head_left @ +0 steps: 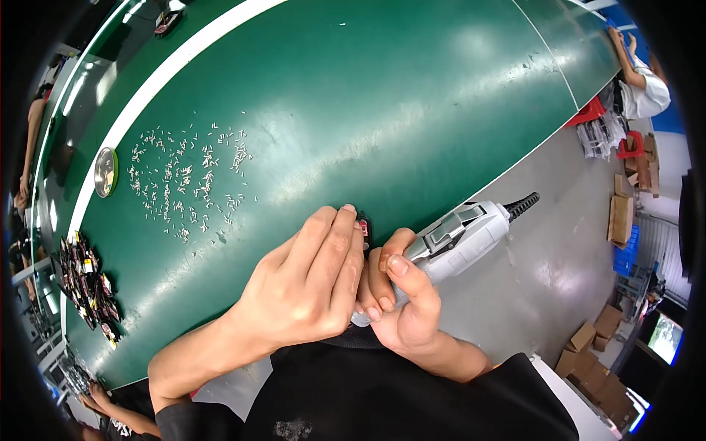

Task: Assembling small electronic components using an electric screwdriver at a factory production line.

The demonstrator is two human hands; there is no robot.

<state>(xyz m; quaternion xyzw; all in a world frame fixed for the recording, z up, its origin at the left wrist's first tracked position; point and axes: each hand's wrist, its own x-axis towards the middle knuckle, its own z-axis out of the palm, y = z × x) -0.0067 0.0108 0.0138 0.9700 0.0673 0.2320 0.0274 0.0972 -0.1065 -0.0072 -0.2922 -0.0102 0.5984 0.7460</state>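
My left hand [298, 283] is closed, its fingers pressed together around a small black part with a red patch [364, 229]. Only the end of that part shows past the fingertips. In my right hand [408, 323] lies a grey corded electric screwdriver [467, 239], with a metal lever on its side and a ribbed black cable end pointing away to the right. The fingers curl over its front section, and its tip is hidden between the two hands. Both hands are close together at the near edge of the green table [353, 110].
Many small white pieces [187, 176] lie scattered on the table's left half. A round dish [107, 173] sits on the white stripe, near a heap of black parts [88, 290]. Co-workers are at the lower left and far right. Cardboard boxes [596, 367] stand on the right.
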